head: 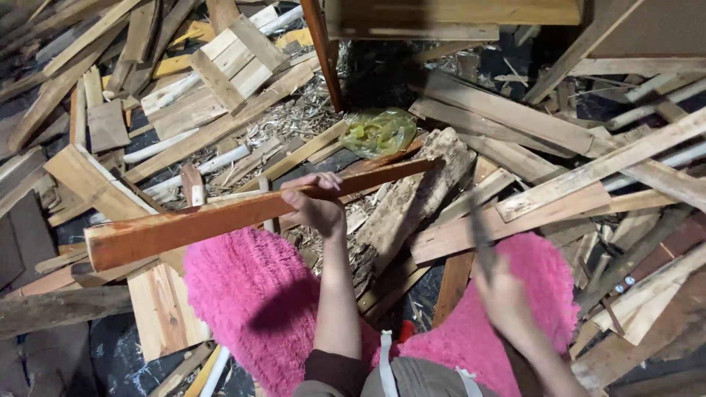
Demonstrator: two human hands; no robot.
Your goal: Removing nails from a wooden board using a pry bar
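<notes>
My left hand (315, 204) grips a long reddish-brown wooden plank (220, 217) near its middle and holds it almost level above the scrap pile, its thick end pointing left. My right hand (507, 298) is blurred by motion at the lower right and is closed on a dark, narrow tool handle (482, 239) that points up toward a pale plank. What kind of tool it is cannot be made out. A rough grey log (412, 195) lies under the plank's thin right end. My knees are covered by fluffy pink fabric (250, 294).
Loose wooden planks, slats and offcuts cover the ground on every side. A crumpled yellow-green plastic bag (379, 131) lies beyond the log among wood shavings. White pipes (184, 143) run through the pile at the left. A wooden frame leg (323, 51) stands at the top centre.
</notes>
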